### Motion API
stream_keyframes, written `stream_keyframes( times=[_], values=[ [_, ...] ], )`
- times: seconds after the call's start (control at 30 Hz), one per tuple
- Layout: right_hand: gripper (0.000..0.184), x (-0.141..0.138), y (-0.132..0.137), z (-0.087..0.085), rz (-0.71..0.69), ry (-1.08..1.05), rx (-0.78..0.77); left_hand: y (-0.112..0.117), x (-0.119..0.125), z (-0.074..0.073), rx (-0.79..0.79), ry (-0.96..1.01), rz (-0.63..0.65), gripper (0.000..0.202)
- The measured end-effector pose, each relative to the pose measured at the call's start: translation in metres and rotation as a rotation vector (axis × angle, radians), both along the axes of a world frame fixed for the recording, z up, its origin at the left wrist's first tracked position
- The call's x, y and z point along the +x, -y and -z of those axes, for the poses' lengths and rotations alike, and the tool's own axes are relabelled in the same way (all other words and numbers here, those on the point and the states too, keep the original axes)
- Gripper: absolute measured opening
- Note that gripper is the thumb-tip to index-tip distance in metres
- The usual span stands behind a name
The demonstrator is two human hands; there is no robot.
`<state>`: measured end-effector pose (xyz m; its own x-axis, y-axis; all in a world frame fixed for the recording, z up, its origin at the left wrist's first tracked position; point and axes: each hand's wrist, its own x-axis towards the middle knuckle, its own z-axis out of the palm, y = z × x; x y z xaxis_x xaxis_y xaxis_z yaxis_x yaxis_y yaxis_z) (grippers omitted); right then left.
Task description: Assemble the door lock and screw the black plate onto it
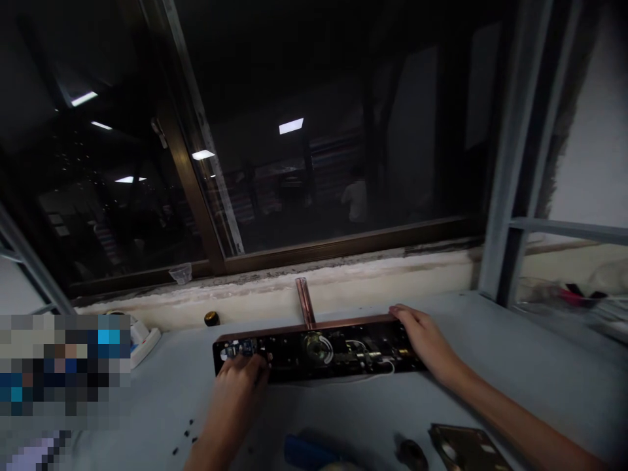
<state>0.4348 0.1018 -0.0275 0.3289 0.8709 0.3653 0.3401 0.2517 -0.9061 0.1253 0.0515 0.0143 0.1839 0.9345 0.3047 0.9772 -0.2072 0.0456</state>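
A long, shallow copper-coloured housing [294, 366] lies on the grey table with its black inner side showing. Inside it are wires, a round part [318, 349] with a pale curved strip, and a small blue circuit board [241, 347] near the left end. A copper tube [305, 302] sticks out from its far edge. My left hand [241, 378] is closed over the left end, fingers bent down beside the circuit board; its fingertips are hidden. My right hand [422, 337] grips the right end, fingers over the far edge.
Near the front lie a blue-handled tool [311, 451], a dark ring-shaped part [411, 454] and a dark flat piece [468, 448]. Several tiny black bits [187, 433] are at the left. Behind stand a black-and-gold cap [211, 318], a power strip [146, 347] and the window sill [343, 267].
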Motion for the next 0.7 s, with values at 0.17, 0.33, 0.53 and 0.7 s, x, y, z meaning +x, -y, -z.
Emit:
stream_keyframes(
  times=[0.17, 0.33, 0.53, 0.7],
  values=[
    [0.023, 0.0, 0.001, -0.001, -0.002, -0.003, 0.025, -0.001, -0.003, -0.002, -0.036, 0.196, 0.073, 0.021],
    [0.025, 0.0, 0.0, 0.001, -0.006, 0.001, 0.008, -0.001, 0.005, -0.005, -0.011, 0.247, -0.043, 0.021],
    [0.025, 0.001, 0.0, 0.0, -0.009, 0.002, 0.004, 0.0, 0.013, -0.008, 0.027, 0.159, -0.156, 0.018],
    [0.024, 0.0, 0.0, 0.001, -0.026, -0.023, 0.008, -0.003, 0.015, -0.005, 0.106, 0.071, -0.13, 0.021]
  ],
)
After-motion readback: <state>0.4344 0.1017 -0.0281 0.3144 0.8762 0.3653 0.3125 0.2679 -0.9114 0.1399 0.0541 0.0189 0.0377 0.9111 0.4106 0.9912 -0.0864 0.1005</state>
